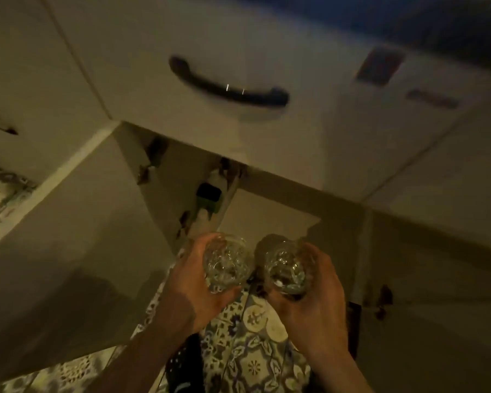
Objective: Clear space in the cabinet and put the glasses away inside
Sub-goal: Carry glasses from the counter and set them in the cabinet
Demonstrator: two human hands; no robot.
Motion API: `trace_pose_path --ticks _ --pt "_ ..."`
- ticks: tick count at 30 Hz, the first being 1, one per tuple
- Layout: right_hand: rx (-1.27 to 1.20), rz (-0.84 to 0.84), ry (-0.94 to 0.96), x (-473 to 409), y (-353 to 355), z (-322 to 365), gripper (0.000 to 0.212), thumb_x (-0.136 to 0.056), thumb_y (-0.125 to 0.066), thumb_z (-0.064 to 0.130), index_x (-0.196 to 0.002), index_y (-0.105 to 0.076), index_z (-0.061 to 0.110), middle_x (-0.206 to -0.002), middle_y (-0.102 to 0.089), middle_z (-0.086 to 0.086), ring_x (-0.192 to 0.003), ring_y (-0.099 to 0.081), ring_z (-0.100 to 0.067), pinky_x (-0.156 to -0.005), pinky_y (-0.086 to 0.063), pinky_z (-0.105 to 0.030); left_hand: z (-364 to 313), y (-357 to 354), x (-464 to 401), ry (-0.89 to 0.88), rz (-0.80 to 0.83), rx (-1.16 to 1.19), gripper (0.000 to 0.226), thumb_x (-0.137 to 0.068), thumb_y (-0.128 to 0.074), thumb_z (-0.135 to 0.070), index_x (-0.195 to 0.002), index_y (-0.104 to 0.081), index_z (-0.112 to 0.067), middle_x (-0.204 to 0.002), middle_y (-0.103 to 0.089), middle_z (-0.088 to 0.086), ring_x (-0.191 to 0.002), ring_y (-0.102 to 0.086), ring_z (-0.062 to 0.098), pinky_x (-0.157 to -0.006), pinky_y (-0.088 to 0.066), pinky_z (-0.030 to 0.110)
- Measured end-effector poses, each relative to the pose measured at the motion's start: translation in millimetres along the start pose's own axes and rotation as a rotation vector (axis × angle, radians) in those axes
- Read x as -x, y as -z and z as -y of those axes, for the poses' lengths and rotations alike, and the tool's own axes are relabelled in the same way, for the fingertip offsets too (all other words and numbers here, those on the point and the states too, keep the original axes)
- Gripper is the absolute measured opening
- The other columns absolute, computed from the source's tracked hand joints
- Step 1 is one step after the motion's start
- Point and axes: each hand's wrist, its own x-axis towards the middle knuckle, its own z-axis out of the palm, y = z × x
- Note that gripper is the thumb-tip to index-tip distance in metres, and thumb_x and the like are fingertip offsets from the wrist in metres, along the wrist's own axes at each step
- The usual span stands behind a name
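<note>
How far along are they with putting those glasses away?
Partway. The cabinet door already stands open. In hand: the left hand and right hand each hold one glass, raised toward the opening. Still left: setting both inside. Whether space is cleared cannot be seen.

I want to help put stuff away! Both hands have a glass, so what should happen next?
Probably lift both glasses up toward the open cabinet. The left hand holds one glass, the right hand holds the other glass, and both are below the cabinet, whose door is already open.

Dim light, patterned floor tiles (253, 361)
</note>
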Motion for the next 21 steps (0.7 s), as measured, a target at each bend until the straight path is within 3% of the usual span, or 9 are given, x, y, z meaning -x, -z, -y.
trace_pose_path --ticks 2,5,9,10,13,16,19,21 --pt "-0.015 0.020 -0.035 -8.8 -27.9 -26.9 0.084 -0.062 -0.089 0.046 -0.130 -0.040 0.047 -0.122 -0.053 0.022 -0.109 -0.055 0.001 -0.085 -0.049 -0.019 35.4 -17.3 -13.1 0.024 0.016 0.047 0.092 -0.055 -0.088 -0.048 -0.132 -0.038 -0.048 -0.121 -0.054 -0.031 -0.116 -0.054 -0.003 -0.099 -0.050 0.032" --pt "0.041 0.025 -0.037 -25.7 -67.5 -66.8 0.087 -0.060 -0.091 0.037 -0.132 -0.041 0.039 -0.125 -0.055 0.013 -0.109 -0.054 -0.005 -0.084 -0.049 -0.024 88.4 -44.8 -36.0 0.015 -0.011 0.049 0.092 -0.056 -0.089 -0.044 -0.131 -0.038 -0.052 -0.120 -0.052 -0.038 -0.115 -0.052 -0.012 -0.098 -0.048 0.025" --pt "0.067 0.031 -0.109 -55.6 -120.6 -114.3 0.053 -0.062 -0.090 0.031 -0.099 -0.055 0.043 -0.099 -0.067 0.010 -0.089 -0.063 -0.006 -0.076 -0.059 -0.037 154.4 -78.0 -69.1 0.023 -0.033 0.025 0.091 -0.057 -0.091 -0.041 -0.126 -0.034 -0.057 -0.120 -0.052 -0.034 -0.113 -0.051 -0.010 -0.093 -0.041 0.015" --pt "0.083 0.031 -0.118 -63.1 -132.3 -126.8 0.048 -0.062 -0.089 0.032 -0.101 -0.061 0.042 -0.094 -0.069 0.011 -0.085 -0.065 -0.005 -0.073 -0.059 -0.035 166.0 -85.1 -78.1 0.033 -0.043 0.006 0.090 -0.057 -0.091 -0.042 -0.125 -0.034 -0.056 -0.119 -0.053 -0.032 -0.110 -0.053 -0.006 -0.091 -0.039 0.013" --pt "0.106 0.015 -0.134 -86.3 -161.6 -160.2 0.080 -0.061 -0.090 0.035 -0.130 -0.051 0.033 -0.113 -0.064 0.011 -0.099 -0.063 -0.011 -0.077 -0.054 -0.027 204.6 -109.7 -107.3 -0.009 -0.023 -0.098 0.082 -0.059 -0.090 -0.038 -0.118 -0.037 -0.055 -0.118 -0.055 -0.022 -0.108 -0.057 0.004 -0.089 -0.045 0.017" --pt "0.093 -0.039 -0.101 -110.4 -189.2 -184.2 0.092 -0.059 -0.094 0.036 -0.136 -0.045 0.034 -0.126 -0.061 0.006 -0.110 -0.061 -0.015 -0.094 -0.054 -0.035 236.5 -125.8 -135.3 -0.034 -0.015 -0.223 0.060 -0.065 -0.088 -0.028 -0.112 -0.056 -0.050 -0.111 -0.067 -0.016 -0.099 -0.067 0.005 -0.085 -0.054 0.025" --pt "0.074 -0.079 -0.047 -136.0 -213.0 -200.0 0.091 -0.060 -0.095 0.038 -0.137 -0.046 0.028 -0.127 -0.062 0.001 -0.109 -0.063 -0.019 -0.095 -0.054 -0.038 255.8 -143.4 -149.1 -0.045 -0.084 -0.108 0.085 -0.062 -0.090 -0.022 -0.129 -0.044 -0.046 -0.124 -0.059 -0.018 -0.111 -0.058 0.001 -0.092 -0.050 0.023" --pt "0.095 -0.146 0.031 -153.9 -230.7 -214.3 0.091 -0.061 -0.094 0.036 -0.137 -0.048 0.019 -0.126 -0.062 -0.003 -0.108 -0.062 -0.020 -0.088 -0.053 -0.031 265.2 -148.6 -164.6 -0.054 -0.082 -0.026 0.089 -0.061 -0.091 -0.021 -0.135 -0.044 -0.035 -0.129 -0.057 -0.013 -0.116 -0.056 0.006 -0.097 -0.049 0.028"
